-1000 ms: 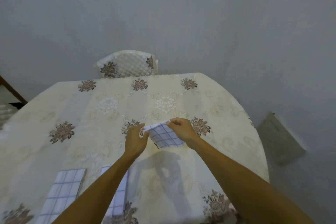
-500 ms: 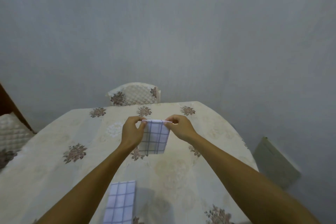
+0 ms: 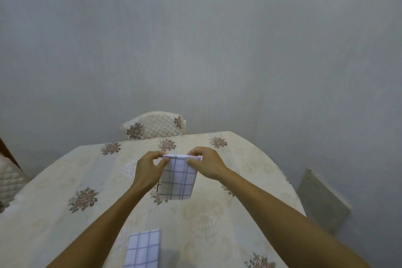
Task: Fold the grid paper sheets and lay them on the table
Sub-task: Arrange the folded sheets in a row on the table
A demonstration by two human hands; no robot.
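Note:
A folded grid paper sheet (image 3: 179, 178), white with dark lines, hangs in the air above the table (image 3: 217, 213). My left hand (image 3: 148, 169) pinches its top left corner and my right hand (image 3: 206, 164) pinches its top right corner, along the folded top edge. The sheet's lower part hangs free over the cream flowered tablecloth. Another grid paper sheet (image 3: 143, 248) lies flat on the table near the front edge, partly cut off by the frame.
A quilted chair back (image 3: 155, 125) stands behind the table's far edge against the grey wall. Another padded chair (image 3: 8, 178) shows at the far left. A grey board (image 3: 322, 200) leans on the wall at the right, beyond the table's rounded edge.
Both hands have lifted the folded sheet off the table, and it now hangs upright from its top edge. The view has tilted upward, showing more wall and less of the near table.

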